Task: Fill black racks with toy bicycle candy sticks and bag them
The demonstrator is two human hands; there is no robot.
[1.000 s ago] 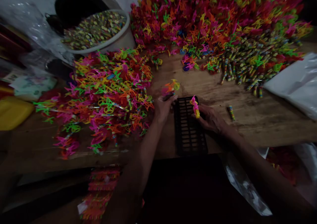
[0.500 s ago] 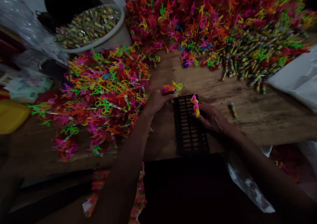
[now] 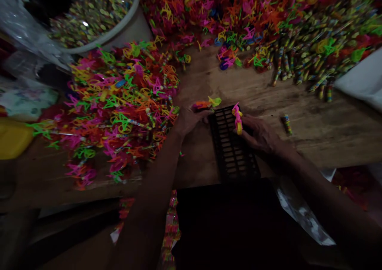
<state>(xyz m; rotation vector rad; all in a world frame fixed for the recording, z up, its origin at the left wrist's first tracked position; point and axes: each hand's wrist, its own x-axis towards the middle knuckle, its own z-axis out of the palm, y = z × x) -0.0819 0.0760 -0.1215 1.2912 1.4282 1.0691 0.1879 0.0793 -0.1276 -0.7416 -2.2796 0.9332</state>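
Observation:
My left hand [image 3: 188, 121] is closed at the left of a black slotted plastic tray [image 3: 235, 152], by its upper corner. Its fingers pinch a small orange and yellow-green plastic toy [image 3: 207, 102], partly hidden by the hand. Over the tray's upper right side, my right hand [image 3: 262, 134] grips a pink and yellow plastic toy [image 3: 238, 119] upright between thumb and fingers. The dim light hides the exact shapes of both toys. Most of the tray's slots show, with the right hand covering part of its right edge.
A pile of bright plastic toys [image 3: 119, 115] lies to the left, and a larger heap [image 3: 232, 11] spans the back. Small patterned tubes [image 3: 313, 55] lie at the back right, one loose tube [image 3: 287, 124] nearer. A white tub [image 3: 135, 29] of similar pieces stands back left.
The view has shifted slightly, so the tub and piles sit higher in the picture. Both hands keep their toys and nearly the same places around the tray.

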